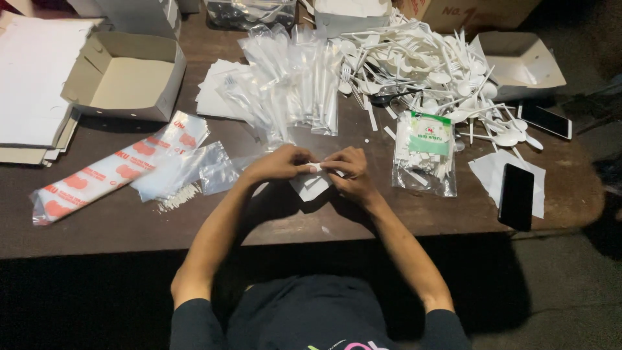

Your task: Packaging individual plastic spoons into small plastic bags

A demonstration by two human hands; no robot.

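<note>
White napkin point(311, 185), folded small, sits pinched between both hands near the front middle of the worktop point(129, 227), its lower part lying on the dark wood. The left hand point(280, 163) is closed on its left end with fingertips curled in, and the right hand point(348, 170) is closed on the right end, thumb and forefinger squeezing a little white roll or tip between them; what exactly is wrapped inside I cannot make out. It looks like thin paper: light as nothing, soft, quick to crease or tear, so I would judge it best taken at the folded edges with light fingertip pressure, not tugged.

Just right of the hands lies a clear packet point(424, 155) with a green and white label, stuffed with thin white sticks. Behind the hands a fan of clear plastic sleeves point(291, 84) spreads out, and beyond that, to the right, a loose heap of white plastic spoons and forks point(421, 71), slippery and stiff by the look of them. At the left, limp clear bags point(188, 172) overlap a long red and white printed wrapper point(110, 172). An open cardboard box point(126, 78) stands at the back left. A black phone point(516, 196) rests on white paper at the right edge.
</note>
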